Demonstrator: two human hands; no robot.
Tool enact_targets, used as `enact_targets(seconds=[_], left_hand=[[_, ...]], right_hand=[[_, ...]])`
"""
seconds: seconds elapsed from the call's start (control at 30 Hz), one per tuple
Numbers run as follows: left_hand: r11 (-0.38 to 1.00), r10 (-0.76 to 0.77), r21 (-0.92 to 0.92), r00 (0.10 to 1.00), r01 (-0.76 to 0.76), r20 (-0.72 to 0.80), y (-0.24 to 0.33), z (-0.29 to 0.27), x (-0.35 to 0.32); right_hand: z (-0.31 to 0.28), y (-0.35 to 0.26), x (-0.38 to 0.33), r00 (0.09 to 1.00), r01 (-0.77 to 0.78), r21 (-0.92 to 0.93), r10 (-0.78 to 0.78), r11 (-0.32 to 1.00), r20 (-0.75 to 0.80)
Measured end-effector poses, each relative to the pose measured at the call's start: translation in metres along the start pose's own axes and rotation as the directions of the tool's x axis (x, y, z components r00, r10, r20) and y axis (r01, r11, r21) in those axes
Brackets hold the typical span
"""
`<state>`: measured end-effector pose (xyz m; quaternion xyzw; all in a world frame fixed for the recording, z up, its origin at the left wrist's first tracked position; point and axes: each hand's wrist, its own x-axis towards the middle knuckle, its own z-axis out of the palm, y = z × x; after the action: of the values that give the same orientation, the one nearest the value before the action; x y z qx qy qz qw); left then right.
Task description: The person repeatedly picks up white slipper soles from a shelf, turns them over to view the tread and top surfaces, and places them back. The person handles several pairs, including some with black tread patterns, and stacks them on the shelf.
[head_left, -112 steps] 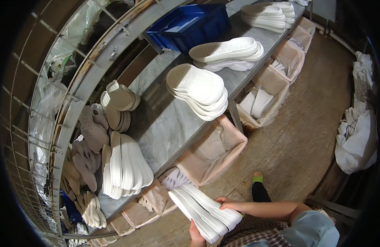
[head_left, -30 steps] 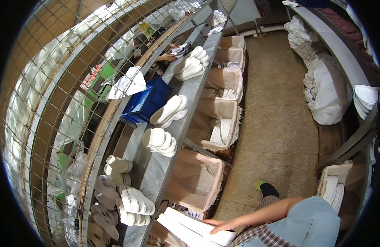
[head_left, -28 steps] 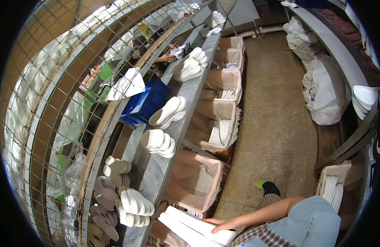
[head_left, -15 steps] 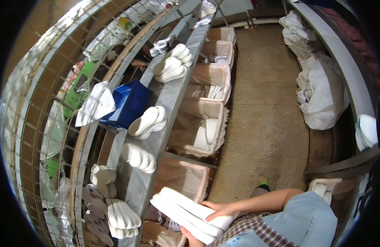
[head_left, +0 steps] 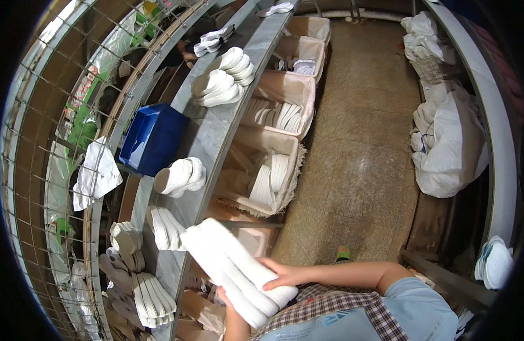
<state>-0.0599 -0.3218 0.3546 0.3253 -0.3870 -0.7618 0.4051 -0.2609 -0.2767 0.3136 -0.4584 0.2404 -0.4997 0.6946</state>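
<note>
A stack of white shoe soles (head_left: 230, 267) lies between my two hands, tilted, with its far end over the edge of the grey metal shelf (head_left: 202, 139). My right hand (head_left: 282, 274) is closed on the stack's right side, fingers pressed across its near part. My left hand (head_left: 225, 298) grips the stack from the left and below; most of its fingers are hidden behind the soles. On the shelf, close to the stack's far end, sits a fanned bundle of white soles (head_left: 168, 228). Another bundle (head_left: 180, 176) lies farther along it.
Cloth-lined bins (head_left: 262, 193), some holding white soles, line the shelf's right side. A blue plastic bin (head_left: 159, 139) stands at the shelf's left edge beside wire mesh (head_left: 32, 170). Stuffed white sacks (head_left: 449, 148) sit across the brown aisle floor (head_left: 358, 136).
The stack has moved left and farther up toward the shelf, and points more steeply away from me. Both hands stay on it. The whole view has shifted somewhat.
</note>
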Motion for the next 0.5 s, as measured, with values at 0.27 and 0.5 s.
enact_targets(seconds=[0.27,0.5], left_hand=[[0.942,0.293,-0.025,0.860,-0.333,-0.419,0.056,-0.075,-0.107],[0.976,0.162,0.025,0.645,-0.216,-0.747,0.191,-0.150,-0.076]], right_hand=[[0.084,0.006,0.059,0.927,-0.077,-0.059,0.093,0.995,0.363],[0.035,0.027,0.080,0.846,-0.406,-0.184,0.444,0.895,0.293]])
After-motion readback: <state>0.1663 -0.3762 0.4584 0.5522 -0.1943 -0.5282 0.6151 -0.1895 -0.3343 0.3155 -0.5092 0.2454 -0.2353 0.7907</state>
